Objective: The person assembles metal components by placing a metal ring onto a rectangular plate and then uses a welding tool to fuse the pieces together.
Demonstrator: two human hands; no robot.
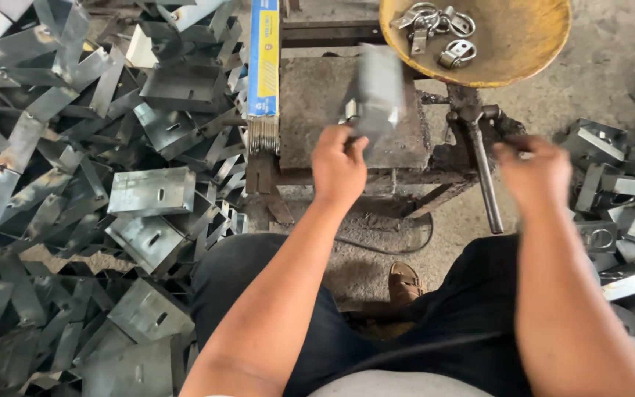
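A heap of bent sheet-metal brackets fills the left floor. Ahead sits a steel work block, a yellow pan of ring clips beyond it. The left hand is clamped on one blurred bracket above the block. The right hand (blurred; grip unclear) hovers beside an iron lever.

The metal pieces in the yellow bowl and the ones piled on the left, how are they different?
The ring clamps in the yellow bowl are small, rounded and shiny, and only a few show. The bent brackets heaped on the floor at the left are bigger, flat-sided and boxy with slots, and there are very many. Both are grey metal. The left hand holds a blurred piece.
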